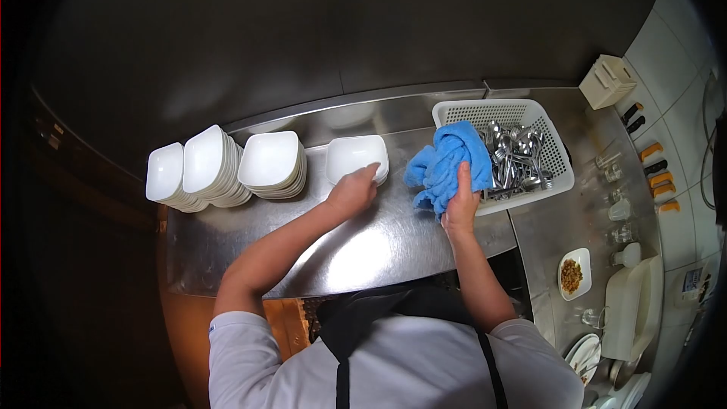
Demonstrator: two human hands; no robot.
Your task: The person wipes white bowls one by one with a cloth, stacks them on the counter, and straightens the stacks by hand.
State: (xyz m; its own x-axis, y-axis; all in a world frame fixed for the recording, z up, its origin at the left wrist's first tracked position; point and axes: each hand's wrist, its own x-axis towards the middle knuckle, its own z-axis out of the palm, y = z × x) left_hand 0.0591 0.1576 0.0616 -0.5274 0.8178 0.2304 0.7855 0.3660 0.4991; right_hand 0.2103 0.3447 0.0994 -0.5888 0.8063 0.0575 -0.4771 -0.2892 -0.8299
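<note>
My left hand point(354, 192) is at the near right corner of a square white bowl point(350, 156), its fingers closed over the rim. This bowl sits at the top of a short stack on the steel counter. In my right hand point(461, 208) is a bunched blue cloth point(448, 167), held with the thumb lying on top of it. The cloth hangs over the near left side of a white perforated basket point(559, 144) and hides part of it. Spoons and forks point(518, 153) lie heaped in the basket.
Taller stacks of square white bowls point(271, 160) stand to the left along the steel counter point(363, 250). On the right are a dish of brown food point(573, 276), several glasses point(615, 204), dirty plates point(585, 356) and a long white container point(633, 310). Knives point(656, 167) hang on the tiled wall.
</note>
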